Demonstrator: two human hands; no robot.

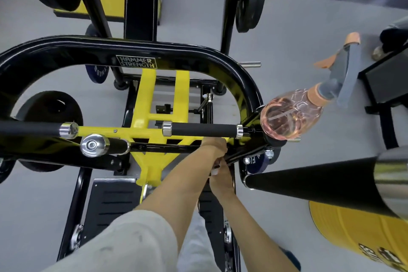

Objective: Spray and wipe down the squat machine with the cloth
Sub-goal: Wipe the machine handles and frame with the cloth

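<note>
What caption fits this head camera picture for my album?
The left hand and right hand meet at a black bar of the Hammer Strength squat machine, spray bottle nearby.

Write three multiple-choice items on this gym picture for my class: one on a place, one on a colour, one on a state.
1. Where is the bottle?
A. on the floor
B. on the yellow drum
C. at the right end of the machine

2. What colour are the struts in the middle of the machine?
A. yellow
B. red
C. white

3. The bottle is:
A. squeezed by the right hand
B. free of both hands
C. gripped by the left hand

Answers:
1. C, as the bottle sits against the black frame's right end, off the floor.
2. A, as the struts are bright yellow against the black frame.
3. B, as the left hand and right hand are both low at the machine's centre, apart from the bottle.
</note>
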